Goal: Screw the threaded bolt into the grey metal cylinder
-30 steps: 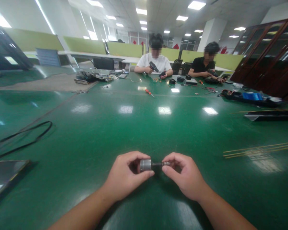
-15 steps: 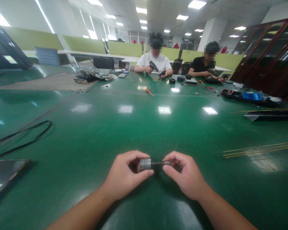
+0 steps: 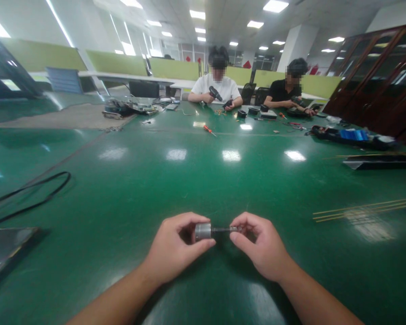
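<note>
A grey metal cylinder [image 3: 203,230] with a thin dark shaft [image 3: 219,230] lies level between my hands, just above the green table. My left hand [image 3: 176,246] grips the cylinder from the left, its thumb below and index finger over the top. At the other end, my right hand [image 3: 259,243] pinches the shaft's shiny tip [image 3: 236,229] between thumb and fingers. The far end of that tip is hidden by the fingers. Between the two grips, the dark middle of the shaft stays uncovered.
On the green table [image 3: 189,185] lie a black strap [image 3: 59,185], a dark flat panel [image 3: 10,248], thin yellowish rods [image 3: 362,210] and an orange screwdriver [image 3: 209,130]. Across it, a person in white [image 3: 216,85] holds a power drill [image 3: 215,93]; another person in black [image 3: 284,92] sits alongside.
My left hand and the cylinder have shifted very slightly left, leaving a little more shaft showing. Both grips look the same, and the whole view has drifted slightly.
</note>
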A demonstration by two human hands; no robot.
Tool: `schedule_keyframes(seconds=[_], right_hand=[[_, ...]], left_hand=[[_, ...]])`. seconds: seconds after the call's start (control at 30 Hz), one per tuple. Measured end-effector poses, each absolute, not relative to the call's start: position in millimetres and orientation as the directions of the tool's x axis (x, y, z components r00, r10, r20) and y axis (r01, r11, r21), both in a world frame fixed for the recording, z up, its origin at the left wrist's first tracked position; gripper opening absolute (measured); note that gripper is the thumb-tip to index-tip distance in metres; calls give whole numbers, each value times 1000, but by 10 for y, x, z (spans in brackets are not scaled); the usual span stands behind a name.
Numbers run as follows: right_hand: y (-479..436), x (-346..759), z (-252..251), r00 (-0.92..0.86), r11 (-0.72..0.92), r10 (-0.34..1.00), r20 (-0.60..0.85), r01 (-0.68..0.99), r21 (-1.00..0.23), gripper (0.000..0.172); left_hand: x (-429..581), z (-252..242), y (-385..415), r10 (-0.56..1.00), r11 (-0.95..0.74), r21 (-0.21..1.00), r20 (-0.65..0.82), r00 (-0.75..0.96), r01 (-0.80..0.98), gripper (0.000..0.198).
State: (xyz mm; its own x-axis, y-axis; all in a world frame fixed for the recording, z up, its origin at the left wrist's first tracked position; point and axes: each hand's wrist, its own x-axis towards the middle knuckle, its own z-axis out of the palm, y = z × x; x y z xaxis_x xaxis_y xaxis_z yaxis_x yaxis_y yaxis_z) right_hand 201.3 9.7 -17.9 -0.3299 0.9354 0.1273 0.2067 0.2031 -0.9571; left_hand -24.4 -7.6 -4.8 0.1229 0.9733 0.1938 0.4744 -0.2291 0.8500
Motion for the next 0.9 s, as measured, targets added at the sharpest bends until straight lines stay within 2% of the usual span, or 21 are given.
schedule_keyframes(seconds=[0.53,0.9], right_hand=[[110,2030,-173,-306,200,943,133,199,-959,7],[127,2036,-162,-287,195,948,138,182,-964,7]], left_hand=[[-268,-50,-78,969,-245,832,220,111,497,25],[-249,-46,-75,981,-192,858,178,75,477,27]])
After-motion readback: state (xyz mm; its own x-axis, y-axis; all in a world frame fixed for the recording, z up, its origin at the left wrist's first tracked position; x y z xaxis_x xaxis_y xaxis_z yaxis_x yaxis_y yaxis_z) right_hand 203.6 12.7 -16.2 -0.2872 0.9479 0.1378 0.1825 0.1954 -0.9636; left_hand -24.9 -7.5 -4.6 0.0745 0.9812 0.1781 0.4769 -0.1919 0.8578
